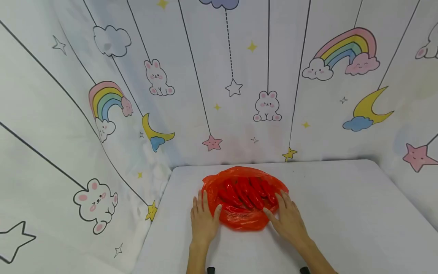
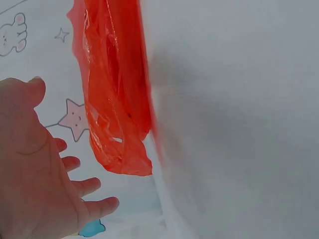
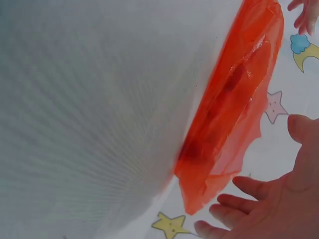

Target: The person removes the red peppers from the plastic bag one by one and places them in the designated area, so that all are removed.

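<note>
A red plastic bag (image 1: 243, 220) lies spread wide at its mouth on the white table, with several glossy red chili peppers (image 1: 254, 196) inside it. My left hand (image 1: 204, 222) is beside the bag's left edge, fingers straight and spread. On the other side, my right hand (image 1: 289, 220) is at the bag's right edge, its fingers also extended. In the left wrist view the left palm (image 2: 40, 169) faces the bag (image 2: 117, 99) with a gap between them. The right wrist view shows the right fingers (image 3: 249, 204) close to the bag's rim; contact is hard to tell.
The white table (image 1: 342, 213) extends to both sides of the bag. A white cloth (image 1: 236, 125) printed with rainbows, stars and rabbits hangs behind it and along the left. Two small black ends (image 1: 211, 270) show at the bottom edge near the wrists.
</note>
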Demonstrator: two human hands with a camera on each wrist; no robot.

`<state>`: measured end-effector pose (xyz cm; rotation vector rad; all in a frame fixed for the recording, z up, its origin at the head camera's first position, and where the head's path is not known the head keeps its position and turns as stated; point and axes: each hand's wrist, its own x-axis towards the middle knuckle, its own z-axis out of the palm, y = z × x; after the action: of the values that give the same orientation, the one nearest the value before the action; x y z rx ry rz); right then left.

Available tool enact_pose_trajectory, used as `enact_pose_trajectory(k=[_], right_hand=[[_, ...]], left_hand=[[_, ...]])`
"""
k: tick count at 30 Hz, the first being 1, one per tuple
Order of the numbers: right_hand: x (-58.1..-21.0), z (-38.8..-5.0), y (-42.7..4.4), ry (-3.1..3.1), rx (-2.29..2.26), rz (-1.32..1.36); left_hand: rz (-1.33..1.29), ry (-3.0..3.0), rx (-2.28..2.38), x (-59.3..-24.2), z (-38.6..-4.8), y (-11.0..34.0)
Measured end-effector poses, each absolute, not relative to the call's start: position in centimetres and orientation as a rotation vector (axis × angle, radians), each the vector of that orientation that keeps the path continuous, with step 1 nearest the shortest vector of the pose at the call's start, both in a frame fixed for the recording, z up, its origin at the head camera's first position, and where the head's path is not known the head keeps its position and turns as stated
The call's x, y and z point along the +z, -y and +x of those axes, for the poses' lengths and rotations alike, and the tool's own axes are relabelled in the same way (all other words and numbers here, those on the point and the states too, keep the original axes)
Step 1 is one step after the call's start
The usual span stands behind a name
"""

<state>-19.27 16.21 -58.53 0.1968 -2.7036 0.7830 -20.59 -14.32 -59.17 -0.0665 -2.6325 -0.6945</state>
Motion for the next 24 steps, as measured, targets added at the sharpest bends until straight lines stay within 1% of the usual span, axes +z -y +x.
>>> enact_pose_trajectory(k=[13,24], right_hand=[[-58.7,-20.9,-16.4,2.693,0.796,0.214],[-58.0,-21.8,-15.9,2.801,0.82,0.181]], left_hand=[[0.03,2.679,-0.898,-59.1,-21.7,15.2],[0.117,2.676,-1.133,-59.5,-22.3,15.5]])
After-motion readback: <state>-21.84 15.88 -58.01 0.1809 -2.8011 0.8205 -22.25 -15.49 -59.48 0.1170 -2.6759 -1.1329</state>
